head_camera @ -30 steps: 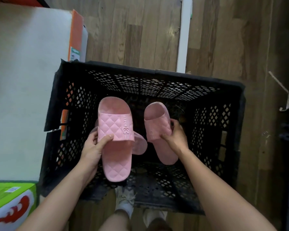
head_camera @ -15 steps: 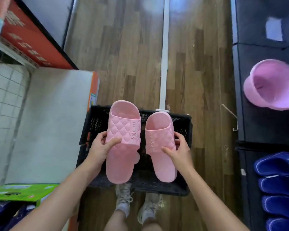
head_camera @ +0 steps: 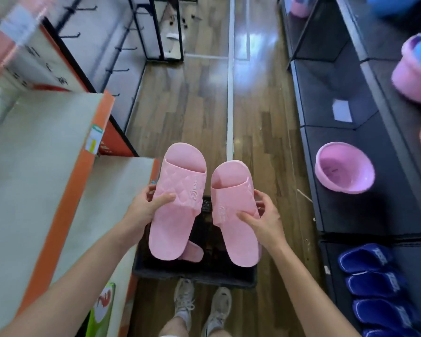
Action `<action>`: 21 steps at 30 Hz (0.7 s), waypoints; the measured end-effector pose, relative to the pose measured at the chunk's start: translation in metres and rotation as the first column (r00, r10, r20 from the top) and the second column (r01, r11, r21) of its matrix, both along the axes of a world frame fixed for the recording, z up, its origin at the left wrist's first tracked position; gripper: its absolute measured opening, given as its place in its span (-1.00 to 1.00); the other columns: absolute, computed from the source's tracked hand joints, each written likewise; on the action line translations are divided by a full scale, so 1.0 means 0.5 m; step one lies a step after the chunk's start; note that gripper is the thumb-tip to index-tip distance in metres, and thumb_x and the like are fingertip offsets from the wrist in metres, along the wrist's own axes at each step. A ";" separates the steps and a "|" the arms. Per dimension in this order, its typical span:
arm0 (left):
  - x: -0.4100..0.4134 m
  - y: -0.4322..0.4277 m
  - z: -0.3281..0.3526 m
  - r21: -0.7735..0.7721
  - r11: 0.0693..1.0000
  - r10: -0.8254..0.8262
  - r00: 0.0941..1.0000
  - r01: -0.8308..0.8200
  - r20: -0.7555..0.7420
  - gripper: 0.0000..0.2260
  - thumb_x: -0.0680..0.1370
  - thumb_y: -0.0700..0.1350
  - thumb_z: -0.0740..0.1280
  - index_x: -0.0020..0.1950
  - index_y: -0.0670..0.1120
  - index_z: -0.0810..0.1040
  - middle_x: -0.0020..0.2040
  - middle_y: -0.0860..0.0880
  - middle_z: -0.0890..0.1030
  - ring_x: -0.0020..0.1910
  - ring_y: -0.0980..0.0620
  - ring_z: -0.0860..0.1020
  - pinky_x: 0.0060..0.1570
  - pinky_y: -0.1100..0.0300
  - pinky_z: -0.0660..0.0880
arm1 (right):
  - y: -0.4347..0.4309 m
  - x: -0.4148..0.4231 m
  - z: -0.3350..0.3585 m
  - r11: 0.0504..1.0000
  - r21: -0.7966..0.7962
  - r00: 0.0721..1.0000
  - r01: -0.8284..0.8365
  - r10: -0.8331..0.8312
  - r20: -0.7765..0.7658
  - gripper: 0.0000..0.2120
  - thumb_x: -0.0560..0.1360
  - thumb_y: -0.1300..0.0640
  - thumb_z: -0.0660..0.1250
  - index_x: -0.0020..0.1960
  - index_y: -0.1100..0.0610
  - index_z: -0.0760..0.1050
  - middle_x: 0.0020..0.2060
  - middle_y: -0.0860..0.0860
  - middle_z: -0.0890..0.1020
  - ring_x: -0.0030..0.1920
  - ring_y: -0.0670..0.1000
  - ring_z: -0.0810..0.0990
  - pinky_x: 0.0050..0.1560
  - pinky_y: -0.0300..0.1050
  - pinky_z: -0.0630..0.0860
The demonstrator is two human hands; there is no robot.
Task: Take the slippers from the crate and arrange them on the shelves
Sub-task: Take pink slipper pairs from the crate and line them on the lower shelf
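Observation:
I hold two pink quilted slippers side by side above the black crate (head_camera: 195,276), toes pointing away from me. My left hand (head_camera: 145,210) grips the left slipper (head_camera: 178,203) by its strap, thumb on top. My right hand (head_camera: 263,217) grips the right slipper (head_camera: 233,215) the same way at its strap. Another pink slipper (head_camera: 192,254) lies in the crate, mostly hidden under the left one. The dark shelves (head_camera: 350,210) stand to my right.
Blue slippers (head_camera: 374,283) line the lower right shelf. Pink basins (head_camera: 344,167) sit on the shelves further along. Large orange-edged boxes (head_camera: 58,190) stand on my left. A wooden aisle floor runs ahead towards a black metal rack (head_camera: 165,27). My feet (head_camera: 202,305) are just behind the crate.
Both hands have lifted the pink slippers up out of the crate. My view has risen, so the crate looks smaller and the shelves on the right have come into sight.

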State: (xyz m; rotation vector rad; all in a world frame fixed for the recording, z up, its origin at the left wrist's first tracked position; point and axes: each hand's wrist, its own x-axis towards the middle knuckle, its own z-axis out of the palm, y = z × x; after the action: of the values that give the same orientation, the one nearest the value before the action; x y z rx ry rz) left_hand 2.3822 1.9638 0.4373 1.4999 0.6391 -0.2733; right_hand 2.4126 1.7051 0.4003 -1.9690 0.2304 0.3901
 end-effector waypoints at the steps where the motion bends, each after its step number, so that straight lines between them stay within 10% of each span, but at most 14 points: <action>1: -0.004 -0.005 0.029 -0.002 1.000 -0.019 1.000 0.019 0.019 -0.37 0.16 0.05 0.47 0.19 -0.08 0.45 0.01 0.01 0.61 -0.18 0.17 0.61 -0.35 0.35 0.47 | -0.005 -0.004 0.029 1.000 0.003 1.000 0.001 -0.001 0.019 -0.43 0.36 0.08 0.48 0.28 -0.10 0.32 0.00 -0.14 0.49 -0.01 -0.15 0.50 -0.22 -0.28 0.41; 16: 0.036 -0.114 0.247 -0.087 0.956 -0.255 0.943 0.279 0.215 -0.32 0.02 0.13 0.52 0.11 0.00 0.50 0.04 -0.07 0.64 -0.06 -0.04 0.63 -0.12 0.02 0.54 | -0.110 -0.118 0.323 0.968 -0.024 0.940 0.252 -0.238 0.245 -0.42 0.31 0.10 0.51 0.26 -0.10 0.37 0.02 -0.19 0.54 -0.01 -0.15 0.53 -0.10 -0.24 0.48; 21: 0.074 -0.164 0.327 -0.078 0.853 -0.473 0.826 0.517 0.305 -0.27 0.03 0.16 0.49 0.15 -0.04 0.48 -0.05 0.01 0.64 -0.25 0.12 0.62 -0.31 0.24 0.47 | -0.126 -0.178 0.402 0.907 0.017 0.859 0.421 -0.405 0.314 -0.46 0.33 0.15 0.48 0.23 -0.10 0.36 0.05 -0.18 0.52 0.03 -0.17 0.51 -0.10 -0.27 0.46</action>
State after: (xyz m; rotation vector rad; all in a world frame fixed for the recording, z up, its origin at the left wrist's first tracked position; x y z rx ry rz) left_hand 2.4191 1.8819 0.6009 1.4961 -0.0136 -0.4928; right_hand 2.3236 1.6421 0.6012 -1.9351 0.4537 -0.2101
